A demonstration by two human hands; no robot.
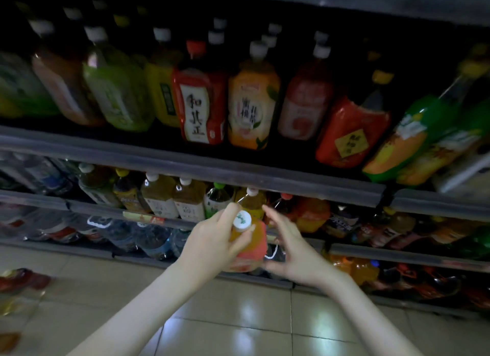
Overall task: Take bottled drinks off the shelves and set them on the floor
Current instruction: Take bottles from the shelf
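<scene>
Fingers (226,211) of the left hand (212,240) grip one orange-drink plastic bottle with a pink label (252,240) below its white cap (241,220), held near the lower shelves (185,159), above the tiled floor (238,316). One right hand (289,252) spreads loose just right of it. Three stocked tiers show.

the person shows only two arms and their hands. the left forearm (148,297) and the right forearm (358,308) are bare along the whole length that shows, slender, narrowing to thin wrists. the left grip (212,240) and the right grip (291,252) are bare hands with long, slim fingers (275,217). blur and dim light leave nails and finer marks too unclear to tell.
</scene>
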